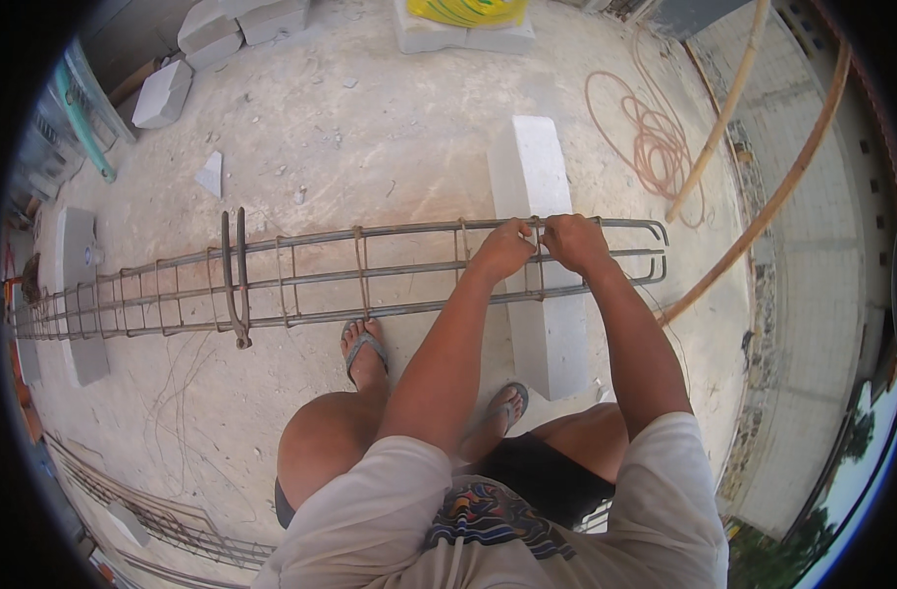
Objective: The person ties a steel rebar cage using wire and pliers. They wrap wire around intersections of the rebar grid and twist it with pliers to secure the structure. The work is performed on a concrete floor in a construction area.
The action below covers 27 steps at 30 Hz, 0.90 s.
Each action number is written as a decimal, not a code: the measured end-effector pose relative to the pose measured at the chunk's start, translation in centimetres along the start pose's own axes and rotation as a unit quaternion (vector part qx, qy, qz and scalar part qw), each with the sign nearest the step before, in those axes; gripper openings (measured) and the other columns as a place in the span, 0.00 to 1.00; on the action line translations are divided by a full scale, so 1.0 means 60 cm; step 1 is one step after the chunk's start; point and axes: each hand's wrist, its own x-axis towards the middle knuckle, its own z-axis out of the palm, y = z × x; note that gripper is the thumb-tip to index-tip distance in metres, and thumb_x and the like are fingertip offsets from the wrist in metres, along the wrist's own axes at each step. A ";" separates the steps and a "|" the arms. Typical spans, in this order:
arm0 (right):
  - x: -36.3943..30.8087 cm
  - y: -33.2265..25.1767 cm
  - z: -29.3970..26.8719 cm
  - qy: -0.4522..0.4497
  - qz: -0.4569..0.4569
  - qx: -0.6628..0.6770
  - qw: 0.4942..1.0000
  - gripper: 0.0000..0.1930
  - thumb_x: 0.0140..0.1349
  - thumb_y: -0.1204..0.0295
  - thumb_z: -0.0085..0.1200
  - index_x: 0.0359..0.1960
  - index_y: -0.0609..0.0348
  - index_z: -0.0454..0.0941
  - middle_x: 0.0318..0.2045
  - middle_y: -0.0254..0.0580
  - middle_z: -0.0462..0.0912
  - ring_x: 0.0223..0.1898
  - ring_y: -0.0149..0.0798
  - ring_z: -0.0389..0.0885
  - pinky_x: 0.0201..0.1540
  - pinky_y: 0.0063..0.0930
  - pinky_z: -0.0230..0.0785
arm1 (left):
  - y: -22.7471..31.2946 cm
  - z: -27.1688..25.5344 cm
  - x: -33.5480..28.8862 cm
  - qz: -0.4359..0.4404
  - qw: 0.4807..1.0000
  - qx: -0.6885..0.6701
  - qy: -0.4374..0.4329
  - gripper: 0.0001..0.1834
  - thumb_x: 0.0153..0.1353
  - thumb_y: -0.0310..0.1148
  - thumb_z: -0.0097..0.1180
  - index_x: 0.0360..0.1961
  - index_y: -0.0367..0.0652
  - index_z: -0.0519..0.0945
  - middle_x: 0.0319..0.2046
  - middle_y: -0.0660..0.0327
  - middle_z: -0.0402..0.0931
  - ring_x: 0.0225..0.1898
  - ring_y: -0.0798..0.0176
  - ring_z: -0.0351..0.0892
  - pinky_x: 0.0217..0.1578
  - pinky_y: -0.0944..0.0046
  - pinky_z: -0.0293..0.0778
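Observation:
A long rebar cage of steel bars and square stirrups lies across in front of me. Near its right end, my left hand is closed with its fingers at the far bar, beside a stirrup. My right hand is closed on the other side of that stirrup, almost touching the left. Whatever the fingertips pinch is too small to make out. Beneath the hands, a white block props up the cage. A pair of long-handled pincers rests across the bars farther left.
Another white block supports the cage's left part. A coiled hose lies at the back right, near two leaning poles. More blocks stand at the back. More rebar lies at the lower left. My sandalled feet stand close to the cage.

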 end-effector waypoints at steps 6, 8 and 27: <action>-0.047 0.033 0.030 0.018 0.051 0.076 0.996 0.09 0.62 0.66 0.53 0.36 0.56 0.82 0.37 0.52 0.85 0.42 0.55 0.83 0.45 0.48 0.74 | -0.003 0.030 -0.027 0.098 0.985 0.123 0.069 0.14 0.55 0.36 0.62 0.43 0.44 0.81 0.38 0.57 0.85 0.43 0.53 0.83 0.44 0.56 0.76; -0.073 0.036 0.039 0.017 0.048 0.116 0.992 0.09 0.63 0.67 0.52 0.38 0.56 0.82 0.37 0.53 0.85 0.43 0.56 0.83 0.46 0.49 0.74 | 0.001 0.042 -0.041 0.111 0.976 0.163 0.094 0.13 0.55 0.36 0.62 0.42 0.47 0.82 0.40 0.60 0.85 0.43 0.51 0.83 0.44 0.54 0.76; -0.141 0.020 -0.040 0.172 -0.194 0.046 0.965 0.16 0.56 0.72 0.60 0.47 0.58 0.80 0.46 0.55 0.78 0.51 0.54 0.76 0.54 0.45 0.69 | 0.024 0.024 -0.060 0.168 0.955 0.242 0.042 0.14 0.60 0.33 0.58 0.47 0.45 0.81 0.47 0.53 0.81 0.49 0.48 0.79 0.50 0.54 0.74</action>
